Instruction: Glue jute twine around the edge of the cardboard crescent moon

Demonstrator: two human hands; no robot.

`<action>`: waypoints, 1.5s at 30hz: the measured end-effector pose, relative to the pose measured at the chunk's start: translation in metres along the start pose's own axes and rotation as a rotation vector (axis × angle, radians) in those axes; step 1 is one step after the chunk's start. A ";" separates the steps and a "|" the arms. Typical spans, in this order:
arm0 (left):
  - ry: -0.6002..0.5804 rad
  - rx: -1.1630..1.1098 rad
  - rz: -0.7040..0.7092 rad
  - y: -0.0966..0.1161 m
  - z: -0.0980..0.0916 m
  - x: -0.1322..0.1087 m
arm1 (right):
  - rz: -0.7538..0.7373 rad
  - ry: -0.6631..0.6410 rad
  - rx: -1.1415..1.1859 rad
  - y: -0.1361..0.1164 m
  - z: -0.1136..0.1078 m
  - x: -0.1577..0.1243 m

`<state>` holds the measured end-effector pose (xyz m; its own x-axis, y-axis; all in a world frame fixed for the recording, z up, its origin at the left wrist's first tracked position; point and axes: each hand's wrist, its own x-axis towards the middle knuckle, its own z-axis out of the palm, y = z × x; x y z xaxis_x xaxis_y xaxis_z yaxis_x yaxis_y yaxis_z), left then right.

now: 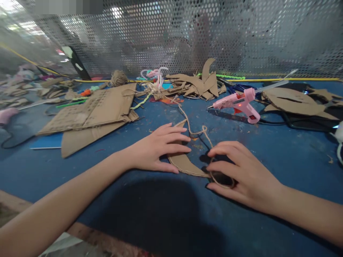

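A curved, pointed cardboard piece [186, 164] lies flat on the blue table. My left hand [162, 146] rests on it with the fingers spread, pressing on its upper part. At the piece's right tip, my right hand [235, 171] has its fingers curled around a loop of brown twine [189, 123], which runs back toward a tangle of strings. Thumb and fingertips of that hand are close to the tip, touching the twine. Behind my right hand lies a pink glue gun [238, 103], its nozzle pointing left.
Folded cardboard sheets [107, 107] lie at the left, with a twine ball [118, 78] behind them. Cardboard scraps [198, 85] are piled at the back before a perforated metal screen [174, 35]. More cut cardboard [294, 101] and black cables [286, 119] are at the right.
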<state>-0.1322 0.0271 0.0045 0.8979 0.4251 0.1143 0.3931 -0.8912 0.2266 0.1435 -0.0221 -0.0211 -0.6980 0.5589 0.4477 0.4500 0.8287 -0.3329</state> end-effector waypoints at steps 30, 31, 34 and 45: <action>0.073 -0.772 -0.629 0.070 0.007 0.082 | 0.599 0.175 0.797 0.004 -0.022 0.008; 0.045 -0.873 -0.628 0.069 0.009 0.089 | 0.619 0.152 0.815 0.007 -0.025 0.004; 0.022 -1.187 -0.594 0.062 0.016 0.106 | 0.667 0.066 0.878 0.017 -0.030 -0.009; 0.576 -1.568 -0.612 0.038 0.034 0.113 | 0.786 -0.079 0.917 0.032 -0.027 -0.013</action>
<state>-0.0094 0.0354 -0.0064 0.3983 0.9097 -0.1178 -0.2359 0.2256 0.9452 0.1817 -0.0024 -0.0151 -0.4583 0.8699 -0.1822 0.2269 -0.0837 -0.9703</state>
